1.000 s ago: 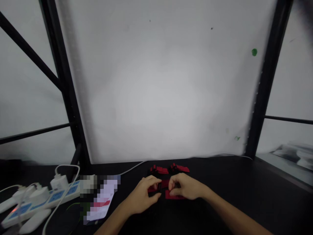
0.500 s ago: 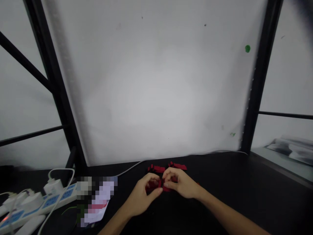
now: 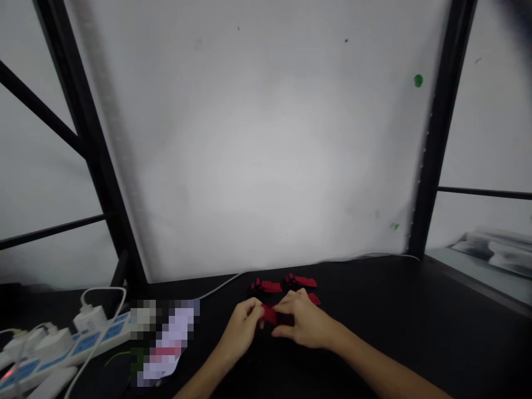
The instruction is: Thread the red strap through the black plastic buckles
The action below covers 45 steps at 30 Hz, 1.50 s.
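Low over the dark table, both hands meet on one small red piece: the left hand pinches its left end, the right hand closes on its right end. Two more red pieces lie just beyond, untouched, so most of the work looks undone. A white power strip sits far left.

I pinch a small red piece between the fingertips of both my hands, just above the black tabletop, while a few more red-and-black pieces (too small to make out) lie in a row just behind it.
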Each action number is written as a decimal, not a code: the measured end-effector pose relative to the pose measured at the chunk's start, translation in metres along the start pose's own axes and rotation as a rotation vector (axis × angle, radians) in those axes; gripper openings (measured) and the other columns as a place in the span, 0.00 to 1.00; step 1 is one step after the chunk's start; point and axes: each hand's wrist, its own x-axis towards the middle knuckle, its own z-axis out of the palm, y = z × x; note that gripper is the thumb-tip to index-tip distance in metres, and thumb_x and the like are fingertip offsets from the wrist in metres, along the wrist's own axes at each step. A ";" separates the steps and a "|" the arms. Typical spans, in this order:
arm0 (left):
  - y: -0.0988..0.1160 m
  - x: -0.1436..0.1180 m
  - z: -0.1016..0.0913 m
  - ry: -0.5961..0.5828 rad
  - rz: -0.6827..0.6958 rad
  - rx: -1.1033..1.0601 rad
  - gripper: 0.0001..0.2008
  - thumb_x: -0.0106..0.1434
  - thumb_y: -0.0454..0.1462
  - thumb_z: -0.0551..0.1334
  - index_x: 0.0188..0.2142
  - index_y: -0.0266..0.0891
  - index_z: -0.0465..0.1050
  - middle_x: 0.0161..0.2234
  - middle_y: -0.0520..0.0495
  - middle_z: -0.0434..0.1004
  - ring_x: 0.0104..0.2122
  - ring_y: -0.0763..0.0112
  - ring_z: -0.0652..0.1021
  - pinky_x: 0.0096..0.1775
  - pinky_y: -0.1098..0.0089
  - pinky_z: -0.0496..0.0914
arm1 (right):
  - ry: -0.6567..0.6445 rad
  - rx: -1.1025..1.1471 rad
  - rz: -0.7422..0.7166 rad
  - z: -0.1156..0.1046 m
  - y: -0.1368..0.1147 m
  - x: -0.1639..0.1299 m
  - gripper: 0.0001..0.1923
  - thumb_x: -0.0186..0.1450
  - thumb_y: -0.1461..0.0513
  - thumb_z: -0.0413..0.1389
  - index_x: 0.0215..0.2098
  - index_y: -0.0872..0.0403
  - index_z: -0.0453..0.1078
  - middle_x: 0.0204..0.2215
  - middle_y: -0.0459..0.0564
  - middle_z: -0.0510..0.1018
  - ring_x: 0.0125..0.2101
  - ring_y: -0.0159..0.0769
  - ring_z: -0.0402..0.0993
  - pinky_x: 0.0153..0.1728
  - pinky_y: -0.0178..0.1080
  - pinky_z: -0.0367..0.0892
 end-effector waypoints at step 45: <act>0.011 -0.015 0.001 0.017 0.214 0.099 0.14 0.57 0.34 0.65 0.44 0.42 0.75 0.40 0.45 0.75 0.41 0.61 0.76 0.44 0.61 0.70 | 0.310 0.296 0.147 0.002 -0.009 -0.006 0.11 0.62 0.57 0.59 0.26 0.55 0.70 0.22 0.44 0.73 0.23 0.30 0.66 0.25 0.33 0.61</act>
